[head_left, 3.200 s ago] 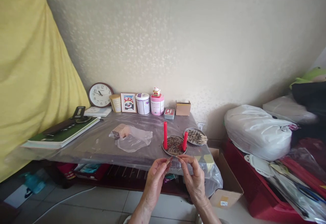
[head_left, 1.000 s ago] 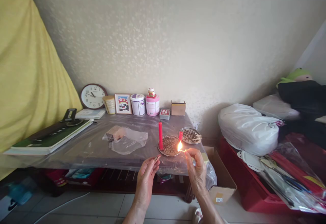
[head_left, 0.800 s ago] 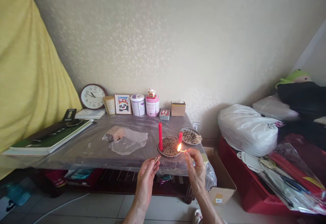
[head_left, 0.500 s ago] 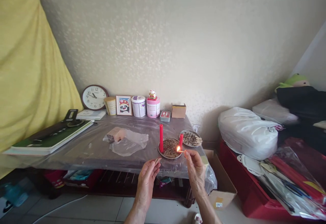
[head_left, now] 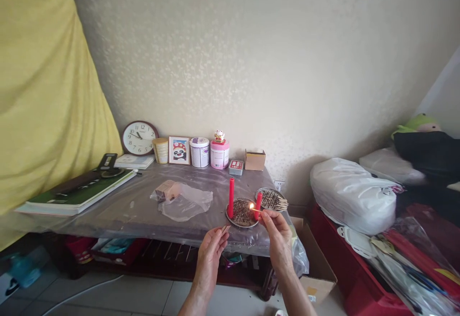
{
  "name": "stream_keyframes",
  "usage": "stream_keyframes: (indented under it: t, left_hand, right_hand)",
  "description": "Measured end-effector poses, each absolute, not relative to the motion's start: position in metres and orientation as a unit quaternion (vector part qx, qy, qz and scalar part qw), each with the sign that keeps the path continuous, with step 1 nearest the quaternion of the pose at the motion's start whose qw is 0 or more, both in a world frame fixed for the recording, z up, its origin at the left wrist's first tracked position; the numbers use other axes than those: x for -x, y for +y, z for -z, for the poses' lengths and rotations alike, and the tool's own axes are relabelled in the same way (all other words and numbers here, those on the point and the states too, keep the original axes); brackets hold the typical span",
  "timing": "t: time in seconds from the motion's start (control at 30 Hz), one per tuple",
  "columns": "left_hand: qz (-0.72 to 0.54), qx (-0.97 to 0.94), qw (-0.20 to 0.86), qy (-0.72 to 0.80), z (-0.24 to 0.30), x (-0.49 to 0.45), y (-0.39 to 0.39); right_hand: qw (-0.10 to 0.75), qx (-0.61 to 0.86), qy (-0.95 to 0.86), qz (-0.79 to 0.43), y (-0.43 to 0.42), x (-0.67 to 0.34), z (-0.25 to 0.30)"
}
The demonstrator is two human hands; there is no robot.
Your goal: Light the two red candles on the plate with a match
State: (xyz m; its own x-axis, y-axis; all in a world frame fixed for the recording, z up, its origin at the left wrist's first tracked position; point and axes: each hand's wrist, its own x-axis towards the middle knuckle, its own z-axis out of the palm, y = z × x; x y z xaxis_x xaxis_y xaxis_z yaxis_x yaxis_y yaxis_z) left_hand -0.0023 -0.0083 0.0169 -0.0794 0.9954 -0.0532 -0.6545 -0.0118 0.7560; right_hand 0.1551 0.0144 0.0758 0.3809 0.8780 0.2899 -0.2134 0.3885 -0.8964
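Observation:
My right hand (head_left: 276, 233) pinches a burning match (head_left: 256, 209) whose small flame sits over a round metal dish (head_left: 241, 213) of dark burnt bits. Two red candles stand in that dish: a tall one (head_left: 231, 197) at its left and a short one (head_left: 258, 205) at its right, right beside the flame. My left hand (head_left: 212, 249) is held below the dish's near edge, its fingers closed on a small matchbox (head_left: 225, 230). A second metal dish (head_left: 270, 199) with several unused matches lies just behind and right.
The low table (head_left: 136, 208) is covered in clear plastic. On it lie a crumpled bag (head_left: 183, 200), a green book (head_left: 81, 194), a clock (head_left: 139, 138), tins, a framed picture and small boxes along the wall. White bags (head_left: 354, 193) and red bins crowd the right side.
The match was struck and lit, and my right hand has carried it forward from in front of the table to the short candle. The flame has shrunk. My left hand stayed low.

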Motion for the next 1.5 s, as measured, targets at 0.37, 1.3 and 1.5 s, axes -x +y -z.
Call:
stream_keyframes:
  t: [0.37,1.3,1.5]
  left_hand:
    - [-0.666,-0.252,0.625,0.321,-0.022,0.002,-0.01]
    - [-0.672,-0.249,0.625,0.31,-0.019,0.002,-0.007]
    - [-0.671,-0.25,0.629,0.303,-0.021,0.002,-0.008]
  right_hand:
    - [0.71,0.388,-0.409,-0.421,0.024,-0.151,-0.086]
    - [0.702,0.416,-0.467,-0.341,0.076,-0.111,-0.124]
    - [0.696,0.424,-0.471,-0.336,0.082,-0.11,-0.123]
